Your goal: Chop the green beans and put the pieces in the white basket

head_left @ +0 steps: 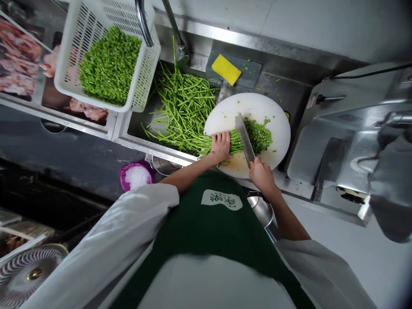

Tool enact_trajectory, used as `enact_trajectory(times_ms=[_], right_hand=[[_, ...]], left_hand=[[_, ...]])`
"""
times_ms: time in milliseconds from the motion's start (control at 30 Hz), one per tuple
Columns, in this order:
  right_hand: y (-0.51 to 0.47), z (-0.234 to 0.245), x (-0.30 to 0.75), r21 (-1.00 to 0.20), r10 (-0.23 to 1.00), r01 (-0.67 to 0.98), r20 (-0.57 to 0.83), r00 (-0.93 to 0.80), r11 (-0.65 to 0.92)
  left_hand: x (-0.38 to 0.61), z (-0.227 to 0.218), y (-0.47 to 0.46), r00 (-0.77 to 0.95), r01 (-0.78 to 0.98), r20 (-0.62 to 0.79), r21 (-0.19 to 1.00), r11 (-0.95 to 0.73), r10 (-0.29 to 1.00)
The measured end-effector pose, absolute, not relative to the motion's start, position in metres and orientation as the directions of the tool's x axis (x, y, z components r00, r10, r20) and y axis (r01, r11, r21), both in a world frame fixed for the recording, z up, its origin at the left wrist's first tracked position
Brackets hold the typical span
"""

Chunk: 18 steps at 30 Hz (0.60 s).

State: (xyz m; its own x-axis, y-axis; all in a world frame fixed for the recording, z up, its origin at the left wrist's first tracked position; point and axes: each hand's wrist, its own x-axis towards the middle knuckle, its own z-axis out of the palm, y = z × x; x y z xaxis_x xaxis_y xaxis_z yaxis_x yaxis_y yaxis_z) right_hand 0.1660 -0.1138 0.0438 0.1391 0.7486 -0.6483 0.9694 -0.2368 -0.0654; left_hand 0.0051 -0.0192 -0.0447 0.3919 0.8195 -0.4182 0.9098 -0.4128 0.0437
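My left hand (220, 146) presses down on a bundle of long green stalks (236, 141), its fingers curled over them on the round white cutting board (225, 112). In my right hand (260, 172) is the handle of a broad cleaver (244, 139), whose blade stands across the bundle just right of my left hand. Chopped green pieces (260, 136) are heaped on the far side of the blade, with a few bits scattered over the board. The bundle's other end trails left into a pile of uncut stalks (189, 107) in the sink.
A white basket (59, 81) of chopped greens stands at upper left, near trays of raw meat (17, 64). Behind the board lies a yellow sponge (226, 69). A faucet (144, 23) hangs over the basket. A metal machine (341, 141) stands right; a purple bin (124, 176) sits below.
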Motion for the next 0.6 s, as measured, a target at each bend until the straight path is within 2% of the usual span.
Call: enact_trajectory(times_ms=[300, 600], right_hand=[[-0.071, -0.001, 0.154, -0.119, 0.771, 0.960, -0.625, 0.125, -0.252], [-0.101, 0.050, 0.160, -0.060, 0.754, 0.974, -0.645, 0.128, -0.217]], left_hand=[[0.004, -0.047, -0.019, 0.418, 0.903, -0.421, 0.095, -0.420, 0.805], [0.005, -0.050, -0.020, 0.408, 0.910, -0.423, 0.119, -0.397, 0.809]])
